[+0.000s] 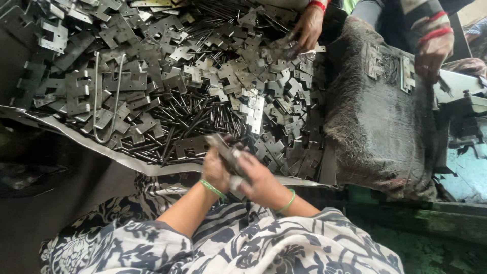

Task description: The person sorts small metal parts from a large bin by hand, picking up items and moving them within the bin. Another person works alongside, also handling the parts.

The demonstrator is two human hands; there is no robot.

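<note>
While you sit close to the big pile of metal pieces [203, 76], your two hands meet just above its near edge. Your left hand [217, 170] is closed around a grey hinge piece [223, 148], and your right hand [261, 182] grips the same piece from the other side. The piece sticks up and to the left from between your fingers. Each of your wrists has a green band [212, 189] on it.

Under your hands, the pile is full of flat hinge plates and thin dark pins [177, 122]. A bent wire loop [106, 96] lies on the left part of the pile.

Far across the pile, another person's hand [307, 28] touches the metal pieces. Their other hand [431, 48] rests on a dark fuzzy block [375, 127], near two joined hinges [390, 68] that lie on it.
</note>
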